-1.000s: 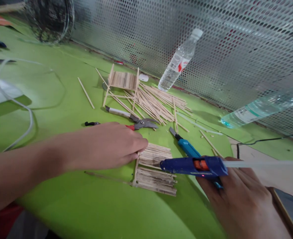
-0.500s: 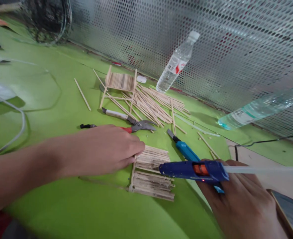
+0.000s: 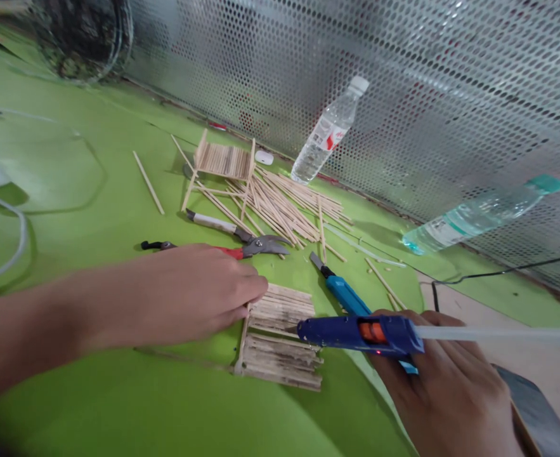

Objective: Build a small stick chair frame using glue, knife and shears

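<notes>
My right hand (image 3: 455, 387) is wrapped around a dark blue hot glue gun (image 3: 337, 333), with a clear glue stick running out of its back and a small red light lit. The gun's nozzle touches or hovers just over a flat panel of thin wooden sticks (image 3: 280, 365), near a gap between two rows. My left hand (image 3: 208, 289) pinches the panel's far left corner; its fingertips are partly hidden. Just beyond the glue gun lies a blue utility knife (image 3: 349, 295) with its blade out. Pruning shears (image 3: 265, 244) rest behind my left hand.
A small stick-built chair (image 3: 225, 160) stands behind a pile of loose sticks (image 3: 284, 206). Two plastic bottles, one clear (image 3: 325, 136) and one greenish (image 3: 474, 219), are near the perforated metal panel (image 3: 403, 82). A phone (image 3: 539, 412) lies beside my right hand. A black cable (image 3: 498, 273) crosses at right.
The whole view has shifted slightly, so things appear a little further left and lower. Both hands keep their grips, and the nozzle stays at the gap in the stick panel.
</notes>
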Demonstrator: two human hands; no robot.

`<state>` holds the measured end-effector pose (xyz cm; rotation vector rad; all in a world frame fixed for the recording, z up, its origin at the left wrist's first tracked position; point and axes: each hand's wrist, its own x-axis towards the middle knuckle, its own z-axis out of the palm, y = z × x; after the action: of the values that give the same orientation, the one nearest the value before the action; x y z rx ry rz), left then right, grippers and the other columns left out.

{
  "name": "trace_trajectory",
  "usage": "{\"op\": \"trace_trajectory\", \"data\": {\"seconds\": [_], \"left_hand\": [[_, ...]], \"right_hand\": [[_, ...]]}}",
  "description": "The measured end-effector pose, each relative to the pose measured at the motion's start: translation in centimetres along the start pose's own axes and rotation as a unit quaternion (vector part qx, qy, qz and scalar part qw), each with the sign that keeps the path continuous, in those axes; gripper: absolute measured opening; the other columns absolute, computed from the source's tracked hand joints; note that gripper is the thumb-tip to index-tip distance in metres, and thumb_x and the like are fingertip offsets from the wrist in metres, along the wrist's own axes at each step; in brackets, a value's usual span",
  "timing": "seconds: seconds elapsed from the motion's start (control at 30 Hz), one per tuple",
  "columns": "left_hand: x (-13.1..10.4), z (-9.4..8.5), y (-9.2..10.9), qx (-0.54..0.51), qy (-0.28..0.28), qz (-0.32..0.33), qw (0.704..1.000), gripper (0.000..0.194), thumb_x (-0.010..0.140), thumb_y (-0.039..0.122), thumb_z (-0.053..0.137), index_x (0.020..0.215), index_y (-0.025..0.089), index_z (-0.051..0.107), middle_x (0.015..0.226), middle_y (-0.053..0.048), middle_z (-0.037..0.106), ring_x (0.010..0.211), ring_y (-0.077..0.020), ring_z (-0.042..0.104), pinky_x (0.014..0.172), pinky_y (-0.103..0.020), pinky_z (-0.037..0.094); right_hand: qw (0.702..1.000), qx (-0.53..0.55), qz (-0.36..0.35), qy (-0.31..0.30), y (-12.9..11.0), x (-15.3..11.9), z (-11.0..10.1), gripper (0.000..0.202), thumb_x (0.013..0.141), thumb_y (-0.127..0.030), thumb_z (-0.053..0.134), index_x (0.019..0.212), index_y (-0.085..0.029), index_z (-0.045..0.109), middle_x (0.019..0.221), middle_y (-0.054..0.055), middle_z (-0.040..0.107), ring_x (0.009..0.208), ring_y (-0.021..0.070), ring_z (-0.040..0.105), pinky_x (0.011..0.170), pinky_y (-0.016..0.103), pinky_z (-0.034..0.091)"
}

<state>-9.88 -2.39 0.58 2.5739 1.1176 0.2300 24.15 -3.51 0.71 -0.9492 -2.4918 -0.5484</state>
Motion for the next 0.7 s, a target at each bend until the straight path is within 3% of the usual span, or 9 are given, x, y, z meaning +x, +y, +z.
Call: {"op": "trace_trajectory", "data": {"seconds": [0.7], "left_hand": [[0.07,0.0,-0.12,-0.008,-0.017,-0.014,1.0,0.011,0.103,0.027,0.055,0.1,0.026,0.066,0.085,0.001,0.07,0.068,-0.0186,0.062,0.061,-0.035,0.031]], "right_hand": [[1.0,-0.015,-0.005,-0.004,0.69,-0.04,-0.49,0.008,0.101,-0.025,0.063,0.103,-0.018,0.066,0.092,0.007,0.074,0.09,0.0256,0.07,0.084,0.037,0.051]]}}
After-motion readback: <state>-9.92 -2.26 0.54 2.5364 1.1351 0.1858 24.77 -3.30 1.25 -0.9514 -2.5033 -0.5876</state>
